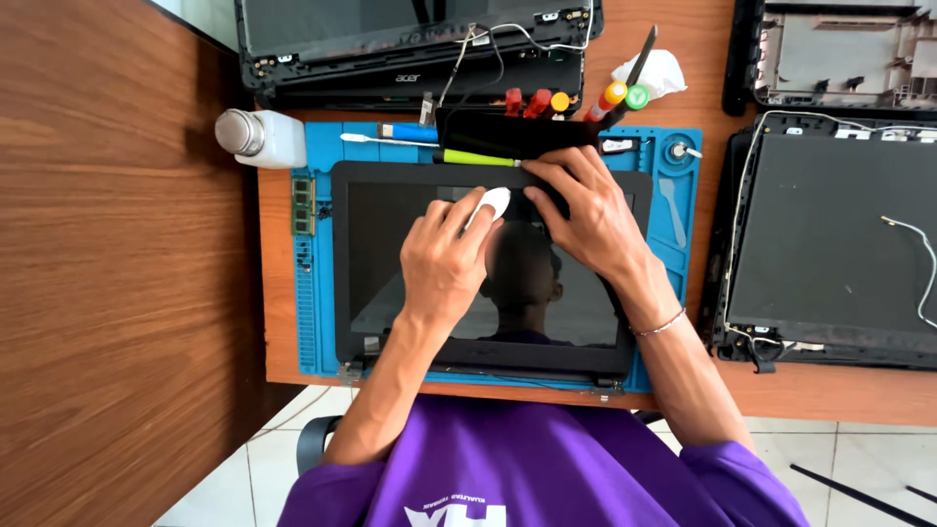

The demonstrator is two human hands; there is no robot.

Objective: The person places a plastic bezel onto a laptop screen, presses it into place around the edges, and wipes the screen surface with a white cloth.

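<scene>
There is one view only, from the person's head, looking almost straight down at close range. It takes in the wooden table [683,59], the blue mat [310,293] and the purple shirt [547,468] below.

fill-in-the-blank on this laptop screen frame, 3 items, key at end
1. The left hand holds a small ____ pry tool against the screen panel.
2. The panel lies on a ____ work mat.
3. The right hand presses on the panel's ____ edge.

Missing words: white; blue; top
</scene>
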